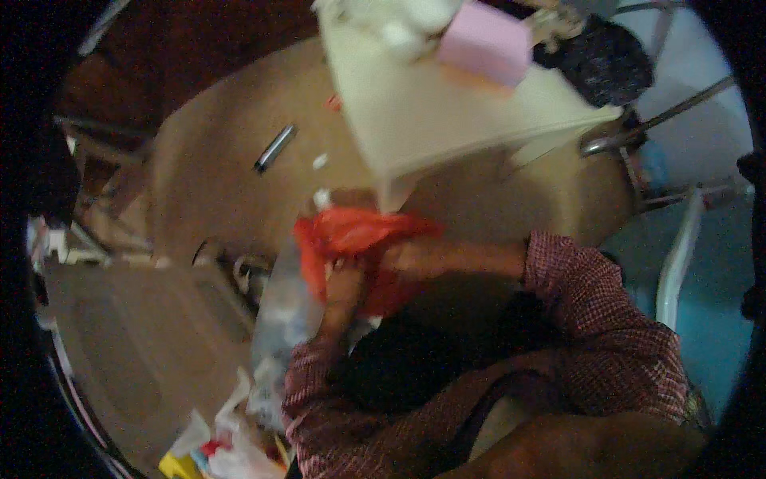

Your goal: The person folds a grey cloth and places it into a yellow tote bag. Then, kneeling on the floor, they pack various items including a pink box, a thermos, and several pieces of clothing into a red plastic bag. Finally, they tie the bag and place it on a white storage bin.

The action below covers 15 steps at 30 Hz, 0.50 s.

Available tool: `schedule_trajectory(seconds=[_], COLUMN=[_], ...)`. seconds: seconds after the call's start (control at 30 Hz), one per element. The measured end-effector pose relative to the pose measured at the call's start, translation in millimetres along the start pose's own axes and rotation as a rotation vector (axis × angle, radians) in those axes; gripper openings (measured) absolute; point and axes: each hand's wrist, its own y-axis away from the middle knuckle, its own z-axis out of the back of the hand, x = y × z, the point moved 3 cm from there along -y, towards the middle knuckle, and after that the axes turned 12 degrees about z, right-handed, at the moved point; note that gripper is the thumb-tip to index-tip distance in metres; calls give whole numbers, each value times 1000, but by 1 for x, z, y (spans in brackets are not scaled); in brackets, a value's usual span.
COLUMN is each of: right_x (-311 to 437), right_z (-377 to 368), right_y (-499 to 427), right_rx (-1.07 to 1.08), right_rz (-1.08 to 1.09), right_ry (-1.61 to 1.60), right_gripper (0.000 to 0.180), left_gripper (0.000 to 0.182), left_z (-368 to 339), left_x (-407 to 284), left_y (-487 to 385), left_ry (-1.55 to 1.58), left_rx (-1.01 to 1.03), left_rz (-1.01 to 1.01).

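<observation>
A thin red plastic bag (pixel 359 230), crumpled and blurred, is spread between my hands above the near part of the brown floor or mat. My left hand (pixel 346 284) comes up from below and grips the bag's left side. From the right, my right hand (pixel 407 260) reaches into its folds, its fingers mostly hidden by the red film and blur. What the bag contains cannot be made out. Just beyond it is the corner of a cream-coloured board or sheet (pixel 419 126).
On the cream sheet lie a pink block-like object (pixel 488 42) and white items (pixel 404 39). A dark cylindrical object (pixel 275 148) and a small white piece (pixel 321 161) lie to its left. A black bag (pixel 604 63) stands far right; plastic wrappers (pixel 236 443) lie lower left.
</observation>
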Motion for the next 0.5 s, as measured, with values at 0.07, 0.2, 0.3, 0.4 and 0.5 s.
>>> schedule_trajectory(seconds=[0.07, 0.2, 0.3, 0.4, 0.5], right_x=[60, 154, 157, 128, 117], right_z=[56, 180, 252, 278, 280], right_y=[40, 120, 139, 134, 144], right_rx=[-172, -815, -957, -842, -903], right_rz=[194, 67, -194, -251, -467], right_ry=[65, 699, 1050, 787, 622], right_gripper=[21, 38, 52, 59, 67], left_gripper=[25, 18, 22, 34, 67], left_z=[12, 54, 78, 91, 88], left_x=[0, 3, 14, 30, 49], left_y=[7, 20, 25, 28, 25], left_ry=[231, 295, 366, 298, 354], left_rx=[0, -268, -317, -413, -281], left_rz=[18, 160, 298, 435, 636])
